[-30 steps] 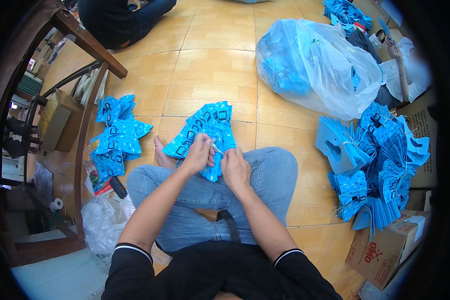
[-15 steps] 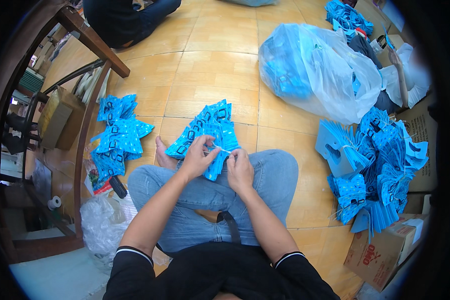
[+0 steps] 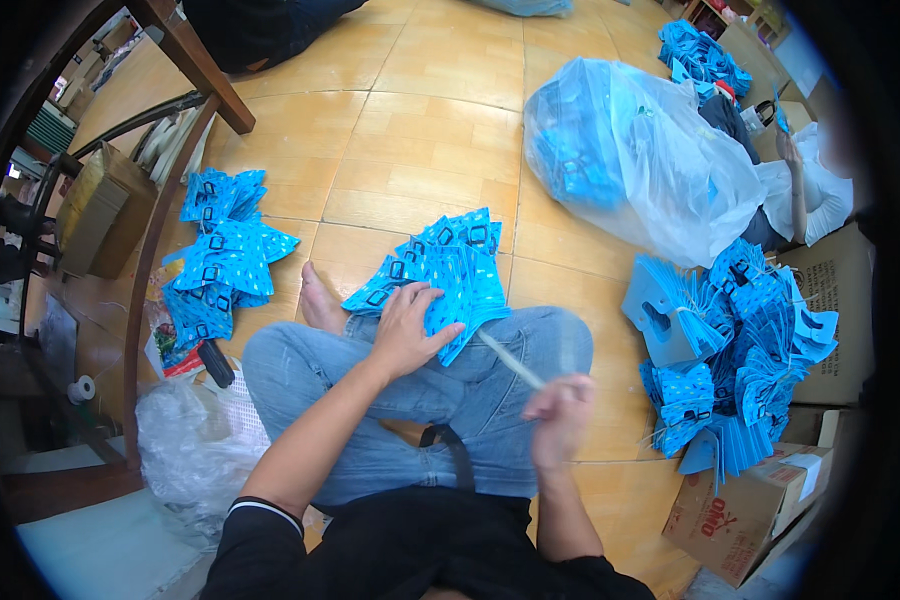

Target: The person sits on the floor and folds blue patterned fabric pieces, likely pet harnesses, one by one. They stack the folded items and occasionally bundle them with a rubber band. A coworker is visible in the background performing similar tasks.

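Observation:
A fanned stack of blue printed paper pieces point(image 3: 460, 275) with black outlines lies in front of my crossed legs. My left hand point(image 3: 406, 335) rests flat on its near part, fingers stretched and thumb apart. Off to the right, over my knee, my right hand point(image 3: 560, 415) is smeared by motion, its fingers closed on a white string point(image 3: 512, 360). The string runs taut from the stack's near right edge to those fingers. Whether it loops around the stack is hidden.
More blue bundles point(image 3: 225, 265) lie at left, beside a clear plastic bag point(image 3: 190, 440) and a wooden chair frame point(image 3: 195, 65). At right are a large pile of blue bundles point(image 3: 760, 330), a cardboard box point(image 3: 735, 510) and a filled translucent bag point(image 3: 660, 160). Another person point(image 3: 810, 180) sits beyond.
Both hands were together at the string above the stack. My right hand has pulled the string out toward the lower right; my left hand has opened and settled on the paper pieces.

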Motion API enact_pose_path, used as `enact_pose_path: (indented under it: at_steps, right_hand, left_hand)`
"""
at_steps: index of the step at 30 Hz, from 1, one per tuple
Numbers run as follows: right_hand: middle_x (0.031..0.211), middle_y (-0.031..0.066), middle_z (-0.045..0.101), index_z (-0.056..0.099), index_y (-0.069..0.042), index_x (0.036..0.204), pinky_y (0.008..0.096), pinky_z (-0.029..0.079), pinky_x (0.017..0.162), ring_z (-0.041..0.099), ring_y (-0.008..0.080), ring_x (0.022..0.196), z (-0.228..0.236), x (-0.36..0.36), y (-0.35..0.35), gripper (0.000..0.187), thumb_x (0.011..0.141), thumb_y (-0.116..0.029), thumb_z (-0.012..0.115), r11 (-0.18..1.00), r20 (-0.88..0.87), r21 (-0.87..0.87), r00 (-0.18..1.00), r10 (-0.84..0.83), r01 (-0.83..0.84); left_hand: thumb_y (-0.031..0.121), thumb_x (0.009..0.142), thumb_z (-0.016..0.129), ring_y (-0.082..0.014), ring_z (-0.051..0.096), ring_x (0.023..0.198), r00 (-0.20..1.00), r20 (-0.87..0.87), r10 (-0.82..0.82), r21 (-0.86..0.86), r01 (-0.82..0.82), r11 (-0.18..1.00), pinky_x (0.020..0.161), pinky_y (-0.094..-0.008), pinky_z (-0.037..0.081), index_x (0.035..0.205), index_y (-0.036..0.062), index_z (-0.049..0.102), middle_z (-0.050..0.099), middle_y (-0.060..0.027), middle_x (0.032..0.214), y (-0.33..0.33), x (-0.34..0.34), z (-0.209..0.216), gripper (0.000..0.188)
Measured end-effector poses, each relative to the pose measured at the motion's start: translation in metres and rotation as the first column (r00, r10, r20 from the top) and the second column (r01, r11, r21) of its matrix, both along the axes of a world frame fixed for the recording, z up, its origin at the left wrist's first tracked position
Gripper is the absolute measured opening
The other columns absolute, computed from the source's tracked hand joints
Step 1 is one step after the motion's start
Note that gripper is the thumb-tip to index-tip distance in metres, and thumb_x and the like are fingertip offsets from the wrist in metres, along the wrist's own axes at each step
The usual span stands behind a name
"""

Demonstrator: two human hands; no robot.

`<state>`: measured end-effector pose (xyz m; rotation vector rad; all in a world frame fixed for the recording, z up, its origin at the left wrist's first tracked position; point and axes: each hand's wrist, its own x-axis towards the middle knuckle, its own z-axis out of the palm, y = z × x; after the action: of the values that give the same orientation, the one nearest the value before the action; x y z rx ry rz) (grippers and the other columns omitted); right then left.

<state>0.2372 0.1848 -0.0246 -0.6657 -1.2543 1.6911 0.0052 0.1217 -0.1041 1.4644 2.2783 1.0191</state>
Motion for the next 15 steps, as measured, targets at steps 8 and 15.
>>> enact_pose_path:
  at_steps: [8,15]
  right_hand:
    - [0.095,0.0078,0.059,0.044,-0.001,0.132,0.0304,0.051,0.079,0.061,0.017,0.088,0.022,-0.006,0.127,0.039,0.103,-0.026,0.048,0.802,0.345,0.481,0.764,-0.545,0.355]
    - [0.113,0.0192,0.066,0.047,0.004,0.136,0.0416,0.047,0.094,0.063,0.028,0.103,-0.118,-0.144,0.174,0.072,0.098,-0.056,0.039,0.65,0.911,-0.39,-0.173,0.373,-0.653]
  left_hand:
    - [0.053,0.082,0.068,-0.0388,0.049,0.122,0.996,0.091,0.011,-0.108,-0.001,0.994,0.112,-0.0516,0.029,0.129,0.0012,0.052,0.052,-0.0218,0.126,0.002,0.004,0.009,0.072]
    - [0.054,0.08,0.068,-0.0376,0.044,0.131,0.994,0.089,0.063,-0.191,-0.045,0.98,0.114,-0.0524,0.023,0.15,-0.0028,0.023,0.049,-0.0258,0.136,0.003,0.015,0.008,0.101]
